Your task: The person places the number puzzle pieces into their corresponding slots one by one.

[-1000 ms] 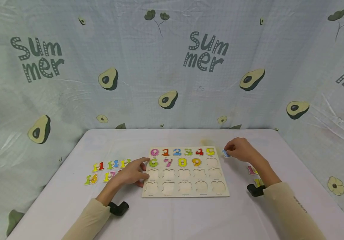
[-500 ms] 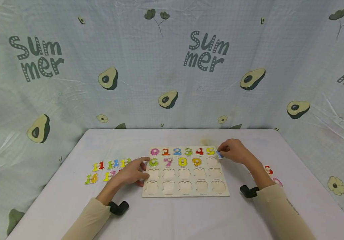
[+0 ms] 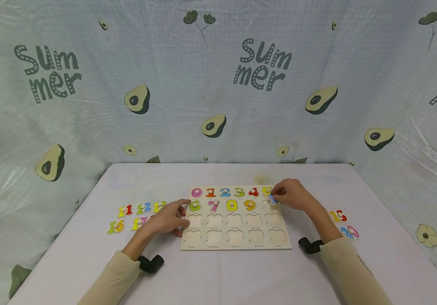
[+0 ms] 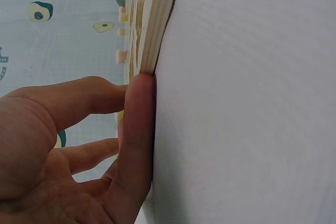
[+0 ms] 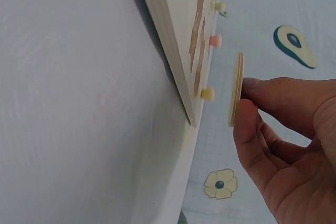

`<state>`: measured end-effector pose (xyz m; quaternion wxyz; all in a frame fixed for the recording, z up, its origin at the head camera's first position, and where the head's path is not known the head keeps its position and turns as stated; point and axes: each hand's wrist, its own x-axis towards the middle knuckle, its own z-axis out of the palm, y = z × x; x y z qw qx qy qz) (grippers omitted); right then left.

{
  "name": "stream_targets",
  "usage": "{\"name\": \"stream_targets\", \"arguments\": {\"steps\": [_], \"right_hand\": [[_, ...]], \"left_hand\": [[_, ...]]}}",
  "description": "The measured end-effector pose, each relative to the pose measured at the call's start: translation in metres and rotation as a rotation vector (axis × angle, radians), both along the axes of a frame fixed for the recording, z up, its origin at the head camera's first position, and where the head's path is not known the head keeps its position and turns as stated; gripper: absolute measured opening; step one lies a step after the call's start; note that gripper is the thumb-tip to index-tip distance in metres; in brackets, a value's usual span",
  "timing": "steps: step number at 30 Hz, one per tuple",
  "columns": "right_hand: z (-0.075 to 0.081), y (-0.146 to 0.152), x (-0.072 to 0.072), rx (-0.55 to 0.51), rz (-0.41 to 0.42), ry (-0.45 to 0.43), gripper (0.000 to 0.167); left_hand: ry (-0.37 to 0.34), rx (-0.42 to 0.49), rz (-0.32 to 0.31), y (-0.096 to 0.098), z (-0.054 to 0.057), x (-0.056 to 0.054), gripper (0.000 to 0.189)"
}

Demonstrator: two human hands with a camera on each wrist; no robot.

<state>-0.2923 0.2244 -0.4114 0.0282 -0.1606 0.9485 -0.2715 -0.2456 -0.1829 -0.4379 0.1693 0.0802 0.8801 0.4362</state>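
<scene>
On the table lies a wooden number puzzle board (image 3: pixel 224 250), with number pieces 0 to 9 set in its top rows and bare recesses in the rest. My left hand (image 3: pixel 168 218) holds the board's left edge; in the left wrist view, the thumb reaches its top and a finger (image 4: pixel 139 129) lies along its side. My right hand (image 3: pixel 292 194) pinches a blue number piece (image 3: pixel 273 199) over the bare recess at the right end of the second row. In the right wrist view, this thin wooden piece (image 5: pixel 237 90) hangs tilted and apart from the board.
Left of the board lie several two-digit number pieces, among them an 11 (image 3: pixel 125 210) and a 16 (image 3: pixel 116 227), some partly hidden by the left hand. Beyond the right forearm are a 15 (image 3: pixel 338 216) and a 20 (image 3: pixel 349 231). A printed curtain (image 3: pixel 165 84) hangs behind the table.
My right hand has moved left with the blue number piece, from beside the board to over its upper right part. The 15 and 20 have come into view. The left hand stays put.
</scene>
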Motion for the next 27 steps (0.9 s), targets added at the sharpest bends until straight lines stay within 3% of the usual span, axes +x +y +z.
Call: {"name": "stream_targets", "arguments": {"steps": [13,27], "right_hand": [[-0.008,-0.010,0.001,0.004,0.023,0.020,0.011],[-0.011,-0.015,-0.001,0.025,0.016,-0.023,0.011]], "left_hand": [[-0.006,-0.019,0.015,0.001,0.001,0.001,0.071],[0.003,-0.020,0.011,0.001,0.001,0.002,0.071]]}}
